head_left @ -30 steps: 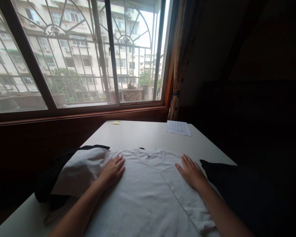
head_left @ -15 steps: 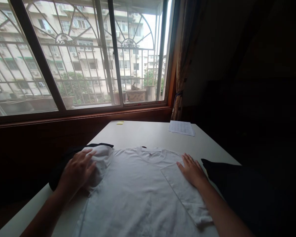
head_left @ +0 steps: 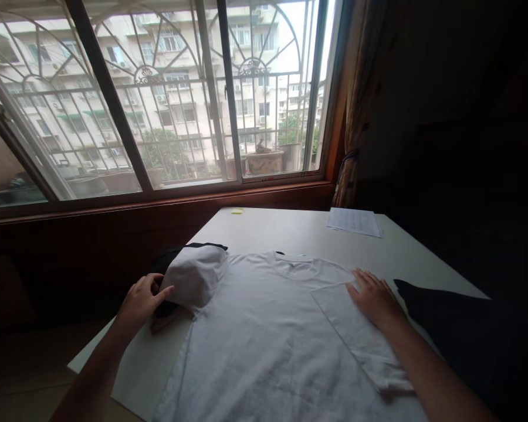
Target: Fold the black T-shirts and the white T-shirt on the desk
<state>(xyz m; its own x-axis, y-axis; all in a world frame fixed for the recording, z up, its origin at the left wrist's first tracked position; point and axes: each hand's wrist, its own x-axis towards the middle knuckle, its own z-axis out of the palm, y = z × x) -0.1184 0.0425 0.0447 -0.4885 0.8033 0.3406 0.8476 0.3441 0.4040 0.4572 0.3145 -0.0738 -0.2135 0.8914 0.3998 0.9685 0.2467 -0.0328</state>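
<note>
A white T-shirt (head_left: 255, 328) lies spread on the white table (head_left: 290, 230), its neckline toward the far side. Its right sleeve is folded in over the body of the shirt. The left sleeve sticks out over a dark cloth (head_left: 165, 256). At that sleeve's outer edge is my left hand (head_left: 141, 299), thumb and fingers apart, by the dark cloth. Flat on the folded right sleeve near the shoulder rests my right hand (head_left: 374, 294), fingers stretched out.
Another dark cloth (head_left: 449, 322) lies on the table's right side. Papers (head_left: 354, 221) and a yellow sticky note (head_left: 237, 211) sit near the far edge. Beyond are a barred window (head_left: 180, 117) and a curtain (head_left: 349, 158).
The view has turned left. My left hand has moved off the top of the left sleeve to its outer edge. My right hand stays on the folded sleeve.
</note>
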